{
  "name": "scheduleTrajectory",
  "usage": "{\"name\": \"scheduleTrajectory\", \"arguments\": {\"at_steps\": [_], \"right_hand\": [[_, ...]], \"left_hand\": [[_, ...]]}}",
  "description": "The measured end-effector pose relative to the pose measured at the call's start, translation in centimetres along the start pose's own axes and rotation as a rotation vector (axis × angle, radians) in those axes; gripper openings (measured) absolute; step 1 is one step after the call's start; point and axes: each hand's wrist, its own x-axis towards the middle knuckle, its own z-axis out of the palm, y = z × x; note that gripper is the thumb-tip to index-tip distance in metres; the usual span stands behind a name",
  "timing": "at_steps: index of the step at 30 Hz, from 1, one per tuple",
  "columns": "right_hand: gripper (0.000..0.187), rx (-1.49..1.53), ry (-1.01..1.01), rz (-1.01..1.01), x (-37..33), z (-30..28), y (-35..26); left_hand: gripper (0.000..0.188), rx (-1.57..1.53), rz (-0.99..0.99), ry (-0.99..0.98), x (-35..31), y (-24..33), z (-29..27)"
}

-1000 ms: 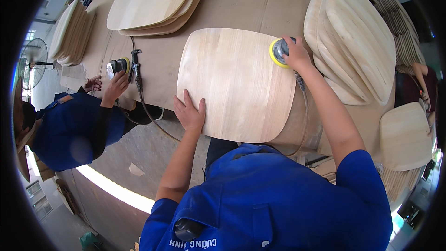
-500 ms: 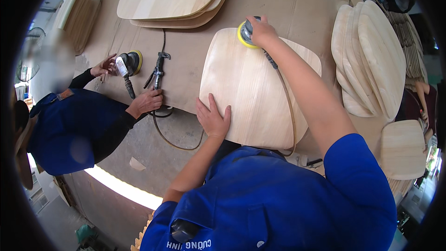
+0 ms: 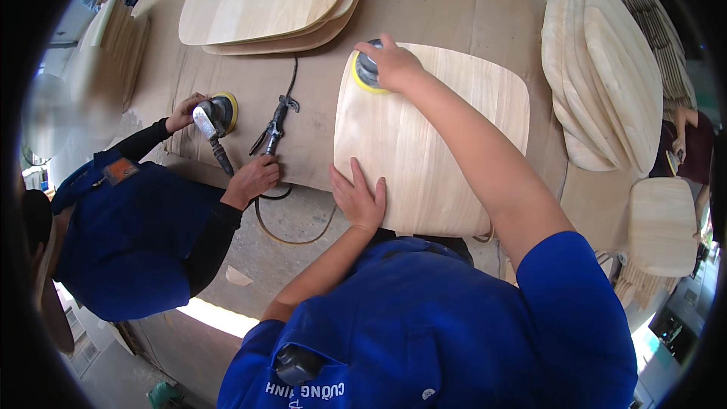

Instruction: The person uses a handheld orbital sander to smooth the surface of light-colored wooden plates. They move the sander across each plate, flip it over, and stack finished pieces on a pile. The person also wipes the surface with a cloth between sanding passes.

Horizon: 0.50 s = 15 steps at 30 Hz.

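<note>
The right hand (image 3: 394, 64) grips a yellow sander (image 3: 365, 72) on the far-left corner of the wooden panel (image 3: 432, 144). The left hand (image 3: 358, 198) lies flat and open on the panel's near edge, holding nothing. The panel rests on the counter (image 3: 454, 0).

Two yellow-padded sanders — one (image 3: 367, 72) far, one (image 3: 216, 115) left. One wooden panel (image 3: 432, 144) lies alone; three are stacked (image 3: 273, 0) far left, and some five lean (image 3: 606, 76) right. Two people in blue.
</note>
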Motion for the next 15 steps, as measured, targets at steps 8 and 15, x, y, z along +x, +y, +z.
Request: {"name": "scheduleTrajectory", "arguments": {"at_steps": [8, 15], "right_hand": [[0.076, 0.026, 0.144, 0.215, -6.8, -3.7, 10.4], [0.075, -0.003, 0.198, 0.242, -15.4, -3.1, 15.8]], "left_hand": [[0.076, 0.019, -0.061, 0.051, 0.1, 0.6, -0.4], [0.075, 0.074, -0.117, 0.076, -0.2, 0.6, 0.7]]}}
